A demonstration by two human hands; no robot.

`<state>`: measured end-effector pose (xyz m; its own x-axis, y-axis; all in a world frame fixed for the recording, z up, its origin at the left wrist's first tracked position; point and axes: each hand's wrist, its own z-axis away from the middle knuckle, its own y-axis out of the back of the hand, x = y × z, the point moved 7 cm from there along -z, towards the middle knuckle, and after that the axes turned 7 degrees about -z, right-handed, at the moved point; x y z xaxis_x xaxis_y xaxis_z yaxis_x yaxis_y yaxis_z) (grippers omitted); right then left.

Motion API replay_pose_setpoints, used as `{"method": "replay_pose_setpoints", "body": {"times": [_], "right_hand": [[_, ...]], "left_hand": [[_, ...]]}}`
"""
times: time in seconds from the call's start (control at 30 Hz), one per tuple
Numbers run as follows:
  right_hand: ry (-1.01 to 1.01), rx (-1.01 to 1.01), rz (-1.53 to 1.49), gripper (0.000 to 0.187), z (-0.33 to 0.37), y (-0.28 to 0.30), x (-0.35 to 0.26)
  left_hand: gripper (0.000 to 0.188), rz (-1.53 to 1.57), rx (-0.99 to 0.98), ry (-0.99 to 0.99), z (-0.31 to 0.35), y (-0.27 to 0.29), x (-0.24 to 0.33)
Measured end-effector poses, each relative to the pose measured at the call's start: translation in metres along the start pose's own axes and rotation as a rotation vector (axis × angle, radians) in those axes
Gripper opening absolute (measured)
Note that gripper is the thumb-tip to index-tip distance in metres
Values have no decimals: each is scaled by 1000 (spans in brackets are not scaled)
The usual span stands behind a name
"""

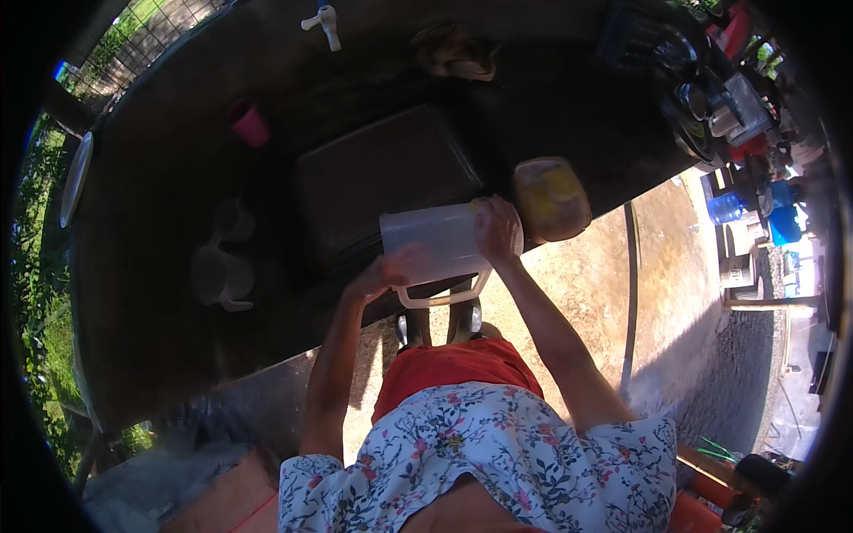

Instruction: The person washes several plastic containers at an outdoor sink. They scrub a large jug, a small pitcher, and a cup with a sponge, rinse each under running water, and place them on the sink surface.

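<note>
A translucent container [435,238] was held on its side by the dark counter's [147,195] near edge, its pale handle [442,301] toward six o'clock. The right hand [499,226], partly open, curved its fingers over the container's three o'clock end, gripping it. The left hand [391,271] was blurred at the eight o'clock end; whether it gripped could not be told. From the container, a yellowish tub [553,199] sat at two o'clock, a pink cup [250,125] at ten.
</note>
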<state>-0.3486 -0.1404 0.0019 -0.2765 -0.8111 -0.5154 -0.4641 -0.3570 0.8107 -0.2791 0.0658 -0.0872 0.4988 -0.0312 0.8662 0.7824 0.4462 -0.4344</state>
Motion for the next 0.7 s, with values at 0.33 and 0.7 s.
{"method": "replay_pose_setpoints", "body": {"times": [0.33,0.7], "right_hand": [[29,-318,-213,27,-51,-47,-72],[207,-7,-635,30,-39,-4,-101]], "left_hand": [[26,-650,71,-175,-5,-32,46],[37,-699,-243,-178,-2,-65,90]]}}
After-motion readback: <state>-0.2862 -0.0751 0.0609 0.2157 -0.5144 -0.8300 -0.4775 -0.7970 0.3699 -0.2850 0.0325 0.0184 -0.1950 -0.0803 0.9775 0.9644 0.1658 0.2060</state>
